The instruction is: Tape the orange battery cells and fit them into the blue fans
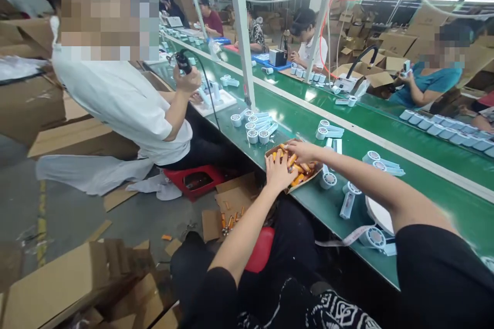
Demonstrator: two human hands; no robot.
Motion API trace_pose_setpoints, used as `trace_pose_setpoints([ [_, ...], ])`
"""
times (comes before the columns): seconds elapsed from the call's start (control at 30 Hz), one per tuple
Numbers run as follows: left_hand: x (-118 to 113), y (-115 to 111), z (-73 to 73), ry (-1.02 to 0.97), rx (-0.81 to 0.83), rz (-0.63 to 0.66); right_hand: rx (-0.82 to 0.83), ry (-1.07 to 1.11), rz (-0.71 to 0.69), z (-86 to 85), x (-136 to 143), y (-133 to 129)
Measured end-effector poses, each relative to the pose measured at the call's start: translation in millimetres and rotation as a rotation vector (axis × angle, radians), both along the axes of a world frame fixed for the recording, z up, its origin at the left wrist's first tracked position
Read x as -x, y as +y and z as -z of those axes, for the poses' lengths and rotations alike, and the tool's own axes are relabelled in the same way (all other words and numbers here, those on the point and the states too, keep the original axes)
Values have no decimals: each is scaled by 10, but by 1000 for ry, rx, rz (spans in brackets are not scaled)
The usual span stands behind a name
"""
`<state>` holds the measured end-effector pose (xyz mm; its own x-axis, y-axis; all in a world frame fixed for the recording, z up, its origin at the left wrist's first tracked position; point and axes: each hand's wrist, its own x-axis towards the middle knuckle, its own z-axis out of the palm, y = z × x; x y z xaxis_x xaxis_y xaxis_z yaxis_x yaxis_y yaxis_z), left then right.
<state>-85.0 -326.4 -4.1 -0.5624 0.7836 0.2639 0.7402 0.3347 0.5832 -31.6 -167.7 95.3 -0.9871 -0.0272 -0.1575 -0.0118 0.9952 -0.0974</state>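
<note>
A small cardboard box [304, 183] heaped with orange cylindrical batteries [298, 180] sits at the near edge of the green work surface. My left hand [278, 170] lies over the box's near left side, its fingers spread on the batteries. From the right, my right hand [304, 151] reaches across the far side of the box with fingers stretched out over the batteries; its fingertips are partly hidden among them. Close by on the right, a pale blue handheld fan [329, 180] lies beside the box.
More fans [258, 126] lie left of the box along the green conveyor [293, 105]. A white tape roll [380, 213] is at right. A carton of batteries [231, 216] stands below, near a red stool [193, 182]. A co-worker in white [127, 97] holds a dark tool; others sit opposite.
</note>
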Motion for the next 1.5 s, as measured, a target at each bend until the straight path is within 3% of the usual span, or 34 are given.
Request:
trace_pose_setpoints([
  [0.03,-59,-18,130,52,33,-1,41,-25,-49,137,6,42],
  [0.1,-85,-97,287,110,43,26,122,-89,-110,254,28,171],
  [0.2,54,-247,342,130,-34,104,217,-233,-88,159,94,484],
  [0.3,216,-276,346,122,-162,48,260,-181,-25,121,184,710],
  [0.37,234,-171,381,121,-205,-18,209,-33,-17,252,216,674],
  [0.47,89,93,488,112,-250,-78,98,111,-13,510,185,416],
  [0.57,-139,252,599,87,-332,-174,66,148,44,466,31,276],
  [0.67,-273,170,626,85,-367,-179,36,156,102,48,-462,468],
  [0.73,-327,49,557,132,-383,-161,30,178,195,-278,-1082,687],
  [0.8,-442,-9,418,209,-431,-86,42,217,342,-539,-1870,834],
  [0.87,-701,67,239,258,-438,204,111,206,505,-711,-2667,812],
  [0.93,-1132,272,56,275,-333,666,190,200,687,-795,-3312,624],
  [1.0,-1652,549,-104,306,-142,1048,237,243,848,-792,-3742,345],
  [1.03,-1900,694,-167,331,-40,1159,252,277,904,-761,-3888,191],
  [1.1,-2286,960,-249,377,170,1256,280,343,968,-654,-4096,-120],
  [1.17,-2479,1155,-273,398,351,1271,297,398,1003,-515,-4253,-427],
  [1.23,-2498,1264,-266,408,443,1276,313,441,1042,-373,-4394,-715],
  [1.33,-2352,1326,-295,435,439,1292,350,499,1128,-195,-4564,-1073],
  [1.43,-2162,1320,-456,469,391,1294,362,572,1228,-44,-4631,-1321],
  [1.5,-2038,1254,-618,464,263,1284,417,670,1316,62,-4570,-1447],
])
